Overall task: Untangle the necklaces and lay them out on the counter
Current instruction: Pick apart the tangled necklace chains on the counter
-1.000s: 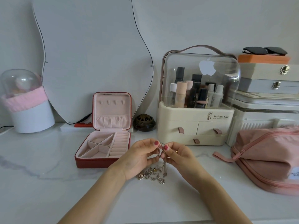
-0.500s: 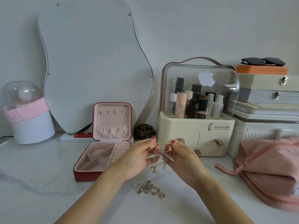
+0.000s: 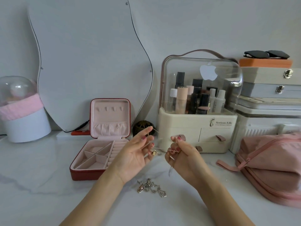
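Observation:
A thin gold necklace (image 3: 156,152) with a small round pendant is stretched in the air between my two hands above the white marble counter (image 3: 40,185). My left hand (image 3: 135,154) has its fingers spread, with the chain looped over the fingertips. My right hand (image 3: 182,154) pinches the other end of the chain, and a short piece dangles below it. A tangled heap of other necklaces (image 3: 150,188) lies on the counter just below and between my wrists.
An open red jewellery box (image 3: 101,144) with pink lining sits to the left. A cream cosmetics organiser (image 3: 198,128) stands behind my hands, a pink pouch (image 3: 268,168) to the right, stacked boxes behind it. A wavy mirror (image 3: 91,62) leans on the wall.
Both hands rose from the heap and drew apart. One thin chain lifted out and now spans between them, while the rest of the tangle stays on the counter.

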